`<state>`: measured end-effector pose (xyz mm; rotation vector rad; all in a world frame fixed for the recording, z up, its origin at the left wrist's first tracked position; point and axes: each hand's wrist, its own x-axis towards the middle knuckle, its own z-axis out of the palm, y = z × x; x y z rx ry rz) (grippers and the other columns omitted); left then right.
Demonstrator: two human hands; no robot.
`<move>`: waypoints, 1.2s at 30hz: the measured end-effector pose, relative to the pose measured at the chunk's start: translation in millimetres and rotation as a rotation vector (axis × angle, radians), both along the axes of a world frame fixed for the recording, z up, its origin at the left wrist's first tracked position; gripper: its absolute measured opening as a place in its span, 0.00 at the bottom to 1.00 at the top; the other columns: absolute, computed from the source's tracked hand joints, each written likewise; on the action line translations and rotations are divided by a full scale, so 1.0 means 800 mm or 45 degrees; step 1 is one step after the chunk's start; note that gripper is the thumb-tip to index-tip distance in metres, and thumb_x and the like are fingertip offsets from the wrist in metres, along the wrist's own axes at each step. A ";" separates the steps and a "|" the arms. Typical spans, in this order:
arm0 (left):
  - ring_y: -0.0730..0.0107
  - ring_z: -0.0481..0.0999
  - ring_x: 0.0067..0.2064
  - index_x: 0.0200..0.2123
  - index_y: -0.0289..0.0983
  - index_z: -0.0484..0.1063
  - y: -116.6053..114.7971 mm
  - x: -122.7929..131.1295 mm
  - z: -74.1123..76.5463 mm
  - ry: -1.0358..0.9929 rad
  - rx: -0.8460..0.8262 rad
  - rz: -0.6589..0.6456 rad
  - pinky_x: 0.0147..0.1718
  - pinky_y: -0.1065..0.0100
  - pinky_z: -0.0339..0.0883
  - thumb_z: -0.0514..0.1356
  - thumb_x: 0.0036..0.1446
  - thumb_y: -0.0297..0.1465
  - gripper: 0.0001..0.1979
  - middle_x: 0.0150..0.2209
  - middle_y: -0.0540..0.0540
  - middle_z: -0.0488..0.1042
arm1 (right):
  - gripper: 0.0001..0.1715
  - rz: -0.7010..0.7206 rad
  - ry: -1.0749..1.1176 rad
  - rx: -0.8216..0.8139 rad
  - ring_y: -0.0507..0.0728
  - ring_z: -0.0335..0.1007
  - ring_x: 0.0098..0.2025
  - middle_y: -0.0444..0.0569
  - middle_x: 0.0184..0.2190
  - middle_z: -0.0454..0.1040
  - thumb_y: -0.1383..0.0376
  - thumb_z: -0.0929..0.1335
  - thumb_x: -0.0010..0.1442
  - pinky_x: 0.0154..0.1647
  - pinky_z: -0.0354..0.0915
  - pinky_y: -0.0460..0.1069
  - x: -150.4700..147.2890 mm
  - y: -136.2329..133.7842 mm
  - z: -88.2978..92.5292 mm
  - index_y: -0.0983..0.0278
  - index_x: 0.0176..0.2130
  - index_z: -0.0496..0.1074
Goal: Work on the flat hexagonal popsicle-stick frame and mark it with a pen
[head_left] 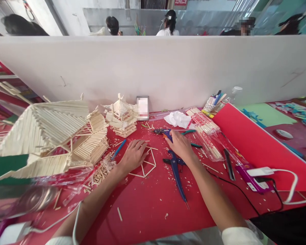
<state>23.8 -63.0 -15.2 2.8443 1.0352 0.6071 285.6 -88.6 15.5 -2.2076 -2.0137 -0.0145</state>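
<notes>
My left hand (135,154) lies palm down with its fingers stretched out, over the left part of a flat polygon frame of thin wooden sticks (150,163). It covers part of that frame. My right hand (180,144) has its fingers closed around the handle of a blue and orange pliers-like tool (165,132) with a dark metal head pointing left. Just below my right hand lies another tool with a long dark-blue handle (177,180). Teal-tipped handles (197,145) stick out to the right of my right hand.
A large stick-built roof model (53,126) stands left, a small stick pavilion (121,114) behind. Cut stick pieces (102,175) and a blue pen (119,149) lie left. Packed sticks (206,132), a cutter knife (229,165), a purple power strip (255,178) and red board (260,143) are right.
</notes>
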 end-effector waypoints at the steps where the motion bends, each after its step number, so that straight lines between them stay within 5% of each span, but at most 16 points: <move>1: 0.48 0.70 0.61 0.61 0.36 0.69 0.002 0.003 -0.004 -0.013 -0.004 0.004 0.62 0.46 0.64 0.58 0.70 0.35 0.19 0.58 0.36 0.74 | 0.16 -0.003 -0.012 -0.015 0.65 0.76 0.48 0.59 0.47 0.77 0.58 0.64 0.73 0.41 0.63 0.52 -0.001 0.002 -0.006 0.65 0.54 0.65; 6: 0.49 0.70 0.61 0.60 0.36 0.71 0.006 0.005 -0.018 -0.009 -0.012 0.010 0.64 0.45 0.61 0.56 0.70 0.34 0.18 0.58 0.37 0.75 | 0.13 -0.001 0.032 -0.039 0.65 0.76 0.46 0.58 0.45 0.77 0.64 0.63 0.72 0.42 0.64 0.52 0.000 0.010 -0.029 0.65 0.54 0.62; 15: 0.51 0.73 0.57 0.57 0.36 0.73 0.008 0.003 -0.025 -0.063 0.001 -0.024 0.61 0.46 0.65 0.56 0.71 0.34 0.16 0.56 0.38 0.77 | 0.13 0.147 0.387 0.338 0.67 0.72 0.51 0.62 0.48 0.72 0.67 0.57 0.70 0.50 0.67 0.57 0.029 0.009 -0.051 0.65 0.52 0.60; 23: 0.51 0.73 0.57 0.57 0.34 0.73 0.006 0.004 -0.017 -0.035 0.004 -0.024 0.61 0.46 0.66 0.56 0.70 0.34 0.17 0.55 0.37 0.77 | 0.13 0.246 0.313 0.237 0.67 0.68 0.51 0.60 0.44 0.71 0.71 0.58 0.67 0.54 0.66 0.60 0.024 0.007 -0.065 0.64 0.49 0.64; 28: 0.50 0.73 0.57 0.57 0.34 0.73 0.007 0.003 -0.014 -0.024 -0.017 -0.033 0.61 0.46 0.67 0.57 0.70 0.33 0.16 0.55 0.38 0.77 | 0.14 0.229 0.226 0.182 0.67 0.69 0.53 0.59 0.48 0.72 0.66 0.60 0.70 0.56 0.65 0.59 0.029 -0.007 -0.035 0.64 0.53 0.66; 32: 0.51 0.73 0.58 0.57 0.35 0.73 0.008 0.002 -0.014 -0.033 -0.044 -0.033 0.62 0.47 0.67 0.58 0.70 0.32 0.16 0.56 0.38 0.77 | 0.10 0.141 0.105 0.023 0.66 0.73 0.48 0.56 0.43 0.76 0.62 0.61 0.72 0.49 0.68 0.57 0.031 -0.035 0.013 0.61 0.44 0.70; 36: 0.52 0.73 0.58 0.55 0.36 0.74 0.010 0.000 -0.013 -0.042 -0.066 -0.033 0.62 0.47 0.67 0.58 0.70 0.33 0.14 0.55 0.39 0.77 | 0.22 0.103 -0.031 -0.307 0.70 0.76 0.47 0.61 0.43 0.79 0.49 0.68 0.67 0.43 0.70 0.59 0.009 -0.076 0.038 0.65 0.48 0.73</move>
